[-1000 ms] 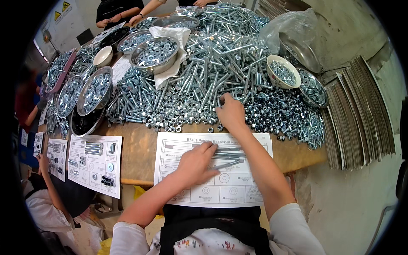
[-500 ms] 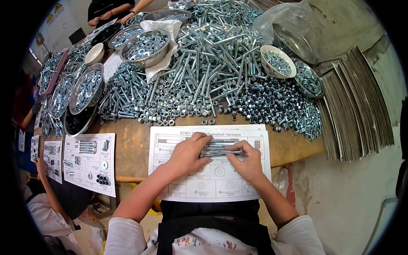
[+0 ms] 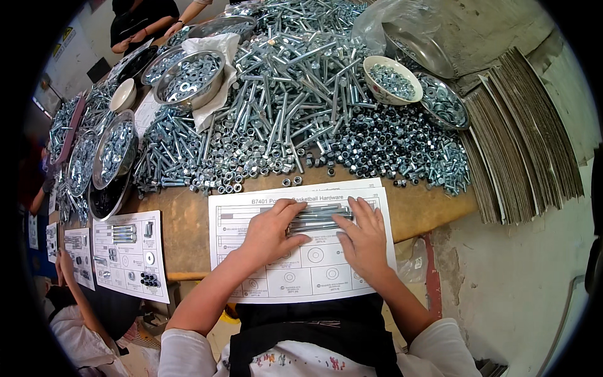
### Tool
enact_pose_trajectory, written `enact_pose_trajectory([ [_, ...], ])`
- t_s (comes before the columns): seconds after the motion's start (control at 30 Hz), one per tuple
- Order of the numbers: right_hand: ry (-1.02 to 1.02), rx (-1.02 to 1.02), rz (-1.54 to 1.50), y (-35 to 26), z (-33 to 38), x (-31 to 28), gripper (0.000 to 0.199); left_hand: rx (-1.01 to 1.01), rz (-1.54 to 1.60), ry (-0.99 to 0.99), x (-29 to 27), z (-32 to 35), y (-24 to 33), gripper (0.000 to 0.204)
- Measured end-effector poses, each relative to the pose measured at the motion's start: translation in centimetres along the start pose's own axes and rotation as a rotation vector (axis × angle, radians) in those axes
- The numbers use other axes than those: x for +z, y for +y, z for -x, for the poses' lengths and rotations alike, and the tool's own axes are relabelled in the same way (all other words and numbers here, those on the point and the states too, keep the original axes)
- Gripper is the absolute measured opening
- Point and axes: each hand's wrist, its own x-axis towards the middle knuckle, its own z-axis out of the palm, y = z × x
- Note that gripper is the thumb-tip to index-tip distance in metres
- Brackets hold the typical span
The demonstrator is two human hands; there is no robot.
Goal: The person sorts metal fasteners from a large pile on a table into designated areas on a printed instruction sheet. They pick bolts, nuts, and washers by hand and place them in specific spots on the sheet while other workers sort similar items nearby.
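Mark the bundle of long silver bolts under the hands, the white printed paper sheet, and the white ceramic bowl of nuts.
bundle of long silver bolts [image 3: 320, 218], head view, exposed shafts between hands.
white printed paper sheet [image 3: 314, 276], head view, bare lower middle.
white ceramic bowl of nuts [image 3: 377, 94], head view, near rim.

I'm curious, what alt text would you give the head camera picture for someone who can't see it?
Seen from above, a person's left hand and right hand press on a small bundle of long bolts lying on a printed parts sheet at the edge of a wooden table. Beyond lies a big heap of silver bolts and nuts with metal bowls.
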Motion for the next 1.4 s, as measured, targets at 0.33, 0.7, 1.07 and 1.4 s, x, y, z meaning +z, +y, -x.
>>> enact_pose_trajectory([
  [0.33, 0.047, -0.246, 0.028, 1.5, -2.9, -1.0, 0.024, -0.016, -0.001, 0.016, 0.3, 0.0, -0.1, 0.058],
  [0.7, 0.039, -0.42, 0.008, 1.7, -3.8, -0.5, 0.018, -0.017, 0.004, 0.03, 0.4, 0.2, -0.1, 0.055],
  [1.07, -0.012, 0.168, 0.027, -0.8, 0.7, 0.4, 0.065, -0.051, -0.008, 0.036, 0.6, 0.1, 0.4, 0.055],
  [1.4, -0.277, 0.234, -0.055, -0.6, 0.4, -0.4, 0.082, -0.089, 0.053, 0.057, -0.3, 0.0, 1.1, 0.055],
])
